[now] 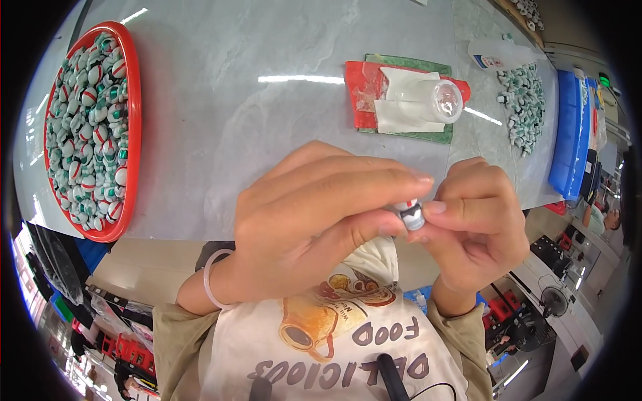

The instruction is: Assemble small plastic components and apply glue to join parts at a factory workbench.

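Note:
Both hands meet over the table's near edge around a small plastic figure part [412,215], white with a bit of red and a dark band. My left hand [301,200] pinches it between thumb and fingertips, palm side hidden. The thumb and curled forefinger of my right hand [478,227] close on its right side. To the left, a red oval basin [135,140] holds many small white, red-striped and green pieces [90,127]. The fingers cover much of the held part, so its full shape cannot be made out.
Beyond my hands, a clear plastic cup [447,101] lies or stands on white paper [391,117] over red and green sheets [358,93]. Farther right are a heap of small green-and-white pieces [525,100], a clear bottle [498,57] and a blue bin [567,134].

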`<action>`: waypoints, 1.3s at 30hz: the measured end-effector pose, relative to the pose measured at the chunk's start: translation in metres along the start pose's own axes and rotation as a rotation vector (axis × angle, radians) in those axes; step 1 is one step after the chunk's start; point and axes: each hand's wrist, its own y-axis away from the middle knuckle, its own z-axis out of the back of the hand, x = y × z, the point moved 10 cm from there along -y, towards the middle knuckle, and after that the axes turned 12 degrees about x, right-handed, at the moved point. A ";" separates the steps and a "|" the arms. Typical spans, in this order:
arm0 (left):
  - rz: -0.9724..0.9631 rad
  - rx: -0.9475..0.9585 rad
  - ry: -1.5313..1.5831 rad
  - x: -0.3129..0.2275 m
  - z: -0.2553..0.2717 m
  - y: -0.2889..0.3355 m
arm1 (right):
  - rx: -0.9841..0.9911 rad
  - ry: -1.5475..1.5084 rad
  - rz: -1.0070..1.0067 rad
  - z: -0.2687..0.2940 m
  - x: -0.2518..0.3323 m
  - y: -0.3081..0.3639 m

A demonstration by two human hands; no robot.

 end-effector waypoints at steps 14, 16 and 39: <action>0.076 0.055 0.326 0.005 -0.012 -0.006 | -0.082 0.033 0.114 0.005 -0.008 0.005; 0.086 0.054 0.157 0.005 -0.009 -0.006 | -0.076 -0.008 0.103 0.005 -0.010 0.006; 0.246 -0.031 0.167 0.021 -0.010 0.002 | -0.049 -0.727 -0.780 -0.119 -0.228 0.117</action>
